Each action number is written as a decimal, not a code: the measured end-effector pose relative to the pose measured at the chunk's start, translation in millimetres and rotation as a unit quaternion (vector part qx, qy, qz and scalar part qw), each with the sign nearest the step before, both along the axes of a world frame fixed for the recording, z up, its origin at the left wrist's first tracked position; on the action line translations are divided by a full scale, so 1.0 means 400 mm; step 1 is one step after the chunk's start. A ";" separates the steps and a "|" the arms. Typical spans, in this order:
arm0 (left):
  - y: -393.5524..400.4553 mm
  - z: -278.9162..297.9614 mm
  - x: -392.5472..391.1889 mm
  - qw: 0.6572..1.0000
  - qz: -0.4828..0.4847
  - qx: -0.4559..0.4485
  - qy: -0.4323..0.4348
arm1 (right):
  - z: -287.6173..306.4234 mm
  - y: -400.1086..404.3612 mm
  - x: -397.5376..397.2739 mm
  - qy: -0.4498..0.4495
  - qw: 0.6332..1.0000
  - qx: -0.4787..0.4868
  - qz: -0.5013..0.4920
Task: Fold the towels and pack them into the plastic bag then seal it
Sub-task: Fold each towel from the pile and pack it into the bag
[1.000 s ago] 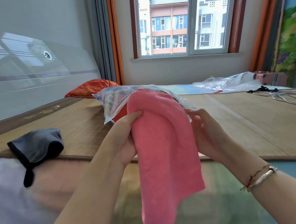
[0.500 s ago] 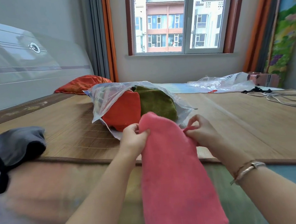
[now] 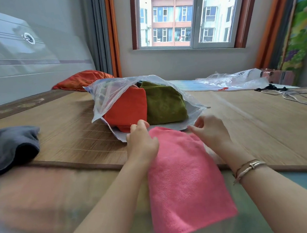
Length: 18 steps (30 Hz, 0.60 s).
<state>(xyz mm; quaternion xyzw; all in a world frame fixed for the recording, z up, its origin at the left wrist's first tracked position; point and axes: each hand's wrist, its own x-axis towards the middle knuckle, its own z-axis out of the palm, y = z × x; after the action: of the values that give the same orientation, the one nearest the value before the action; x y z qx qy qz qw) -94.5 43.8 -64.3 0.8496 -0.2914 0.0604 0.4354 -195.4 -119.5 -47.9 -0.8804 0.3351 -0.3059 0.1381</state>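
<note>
Both hands, left point(image 3: 142, 143) and right point(image 3: 209, 131), pinch the top corners of the pink towel point(image 3: 185, 181), which lies over the mat's edge just before the open plastic bag point(image 3: 109, 94) holding an orange towel point(image 3: 127, 107) and a green towel point(image 3: 164, 102).

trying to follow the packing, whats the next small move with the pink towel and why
Probably fold the pink towel in half: it lies long and flat, both hands at its far corners, while the plastic bag gapes open with folded orange and green towels inside.
</note>
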 end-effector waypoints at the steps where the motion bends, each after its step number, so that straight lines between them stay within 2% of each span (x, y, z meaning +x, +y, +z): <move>1: 0.004 0.003 -0.002 1.000 -0.020 0.003 0.006 | 0.006 0.001 -0.002 0.019 0.998 0.065 0.018; 2: 0.007 0.002 -0.002 0.999 -0.034 0.008 0.016 | 0.008 0.005 -0.004 0.051 0.993 0.107 0.027; 4: 0.018 0.002 -0.009 0.998 -0.053 0.027 0.033 | 0.007 0.015 -0.010 0.096 0.986 0.131 0.036; 7: 0.036 -0.008 -0.017 0.994 -0.073 0.054 0.059 | 0.007 0.022 -0.018 0.104 0.981 0.147 0.071; 11: 0.062 -0.015 -0.017 0.990 -0.101 0.035 0.091 | 0.037 0.065 -0.018 0.133 0.967 0.192 0.099; 15: 0.088 -0.003 -0.025 0.977 -0.138 -0.032 0.161 | 0.064 0.118 -0.036 -0.036 0.944 0.296 0.138; 18: 0.095 0.005 -0.038 0.966 -0.135 -0.064 0.210 | 0.054 0.125 -0.065 -0.098 0.936 0.320 0.108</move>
<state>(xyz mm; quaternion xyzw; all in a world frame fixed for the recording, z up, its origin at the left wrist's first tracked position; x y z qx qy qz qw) -109.8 81.8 -62.1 0.7664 -0.3013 -0.1598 0.5444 -221.5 -69.3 -26.3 -0.7864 0.3026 -0.2507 0.4766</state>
